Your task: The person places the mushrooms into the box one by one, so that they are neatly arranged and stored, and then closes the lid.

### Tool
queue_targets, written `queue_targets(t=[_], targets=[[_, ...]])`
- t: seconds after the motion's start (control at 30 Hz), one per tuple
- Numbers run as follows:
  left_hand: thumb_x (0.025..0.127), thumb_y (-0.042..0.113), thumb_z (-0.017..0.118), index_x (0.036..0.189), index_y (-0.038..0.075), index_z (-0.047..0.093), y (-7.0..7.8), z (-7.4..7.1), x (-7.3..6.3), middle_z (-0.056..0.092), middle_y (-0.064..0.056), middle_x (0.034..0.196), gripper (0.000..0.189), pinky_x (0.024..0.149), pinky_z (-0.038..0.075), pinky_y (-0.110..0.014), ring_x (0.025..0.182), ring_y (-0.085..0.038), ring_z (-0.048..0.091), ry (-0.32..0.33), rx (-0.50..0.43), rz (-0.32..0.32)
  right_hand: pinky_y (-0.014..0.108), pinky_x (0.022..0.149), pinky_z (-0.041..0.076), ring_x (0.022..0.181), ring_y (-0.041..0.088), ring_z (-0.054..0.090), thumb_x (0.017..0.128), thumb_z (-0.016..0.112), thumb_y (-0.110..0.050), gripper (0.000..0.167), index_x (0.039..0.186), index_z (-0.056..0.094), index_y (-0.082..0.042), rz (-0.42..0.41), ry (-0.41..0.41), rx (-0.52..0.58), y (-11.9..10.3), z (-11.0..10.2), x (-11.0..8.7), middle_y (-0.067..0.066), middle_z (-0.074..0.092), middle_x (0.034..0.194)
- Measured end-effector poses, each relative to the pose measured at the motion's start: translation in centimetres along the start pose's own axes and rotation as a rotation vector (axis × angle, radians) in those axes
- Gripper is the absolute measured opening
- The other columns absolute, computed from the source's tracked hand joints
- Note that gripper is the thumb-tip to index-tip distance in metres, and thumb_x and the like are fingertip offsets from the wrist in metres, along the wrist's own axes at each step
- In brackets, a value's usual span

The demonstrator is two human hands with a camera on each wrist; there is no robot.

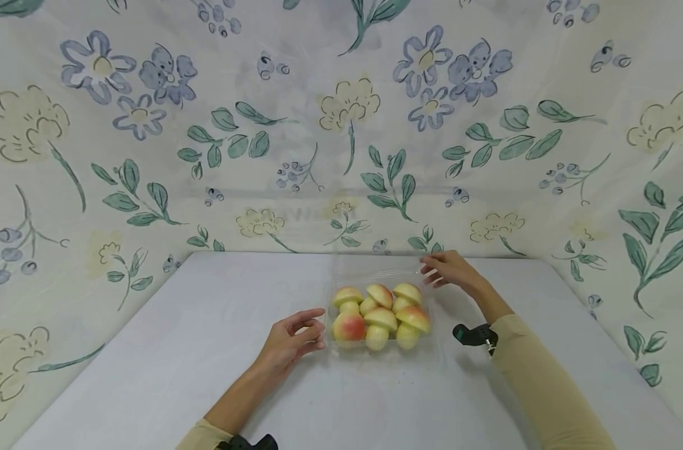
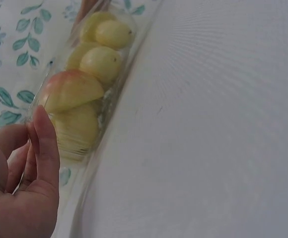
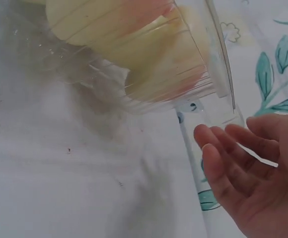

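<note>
A clear plastic clamshell box (image 1: 435, 347) rests on the white table, its transparent lid (image 1: 375, 265) raised at the back. Inside are several mushroom-shaped pieces (image 1: 380, 319), yellow with a reddish blush. At the box's left edge, my left hand (image 1: 292, 340) has thumb and curled fingertips at the plastic rim; the left wrist view shows them close together there, beside the nearest mushroom-shaped piece (image 2: 72, 91). By the lid's right edge is my right hand (image 1: 450, 267). In the right wrist view its fingers (image 3: 226, 171) are loosely bent and apart, just off the clear plastic, holding nothing.
Around the box spreads the white tabletop (image 1: 167, 356), with small dark specks in front of it. Behind the table's back edge hangs a floral-patterned cloth (image 1: 296, 137). Black wrist devices (image 1: 473, 335) sit at both sleeves.
</note>
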State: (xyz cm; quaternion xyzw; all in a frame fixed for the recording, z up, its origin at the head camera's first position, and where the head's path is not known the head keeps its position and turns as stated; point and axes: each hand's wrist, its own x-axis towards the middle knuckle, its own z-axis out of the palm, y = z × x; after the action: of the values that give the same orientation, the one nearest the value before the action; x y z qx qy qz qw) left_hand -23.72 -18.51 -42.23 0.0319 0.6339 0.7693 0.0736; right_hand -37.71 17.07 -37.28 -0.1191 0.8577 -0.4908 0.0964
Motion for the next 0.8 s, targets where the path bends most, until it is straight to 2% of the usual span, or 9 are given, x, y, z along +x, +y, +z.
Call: queue_targets(t=[0.2,0.37,0.53,0.8], targets=[[0.092,-0.001,0.063,0.138,-0.011,0.045,0.0,0.1,0.0,0.059,0.002,0.089,0.050,0.075,0.061,-0.025,0.073,-0.009,0.062,0.003,0.006,-0.001,0.027,0.075,0.060,0.091,0.021,0.071,0.103,0.053,-0.028,0.046,0.133,0.053,0.006,-0.059,0.044,-0.016,-0.2,-0.8,-0.4,0.030,0.060,0.125],[0.093,-0.003,0.061,0.138,-0.010,0.046,-0.1,0.3,0.1,0.060,0.002,0.088,0.049,0.075,0.061,-0.024,0.073,-0.009,0.063,0.014,0.005,-0.007,0.027,0.073,0.060,0.089,0.021,0.072,0.101,0.057,-0.022,0.041,0.133,0.054,0.003,-0.127,0.056,-0.001,-0.1,-1.4,-0.7,0.032,0.060,0.121],[0.094,0.001,0.062,0.137,-0.008,0.049,-0.1,0.4,0.2,0.060,0.001,0.090,0.046,0.075,0.060,-0.023,0.073,-0.009,0.063,0.050,0.011,-0.018,0.027,0.075,0.061,0.089,0.017,0.072,0.102,0.053,-0.019,0.040,0.135,0.052,0.004,-0.104,0.047,0.074,-0.5,-1.8,-1.0,0.029,0.061,0.121],[0.094,0.004,0.064,0.137,-0.006,0.051,0.0,0.6,0.0,0.059,0.000,0.089,0.046,0.072,0.060,-0.022,0.075,-0.009,0.061,0.074,-0.013,-0.025,0.029,0.085,0.060,0.102,0.025,0.070,0.103,0.051,-0.016,0.043,0.141,0.045,0.003,-0.092,0.022,0.149,-0.3,-1.8,-1.7,0.033,0.054,0.128]])
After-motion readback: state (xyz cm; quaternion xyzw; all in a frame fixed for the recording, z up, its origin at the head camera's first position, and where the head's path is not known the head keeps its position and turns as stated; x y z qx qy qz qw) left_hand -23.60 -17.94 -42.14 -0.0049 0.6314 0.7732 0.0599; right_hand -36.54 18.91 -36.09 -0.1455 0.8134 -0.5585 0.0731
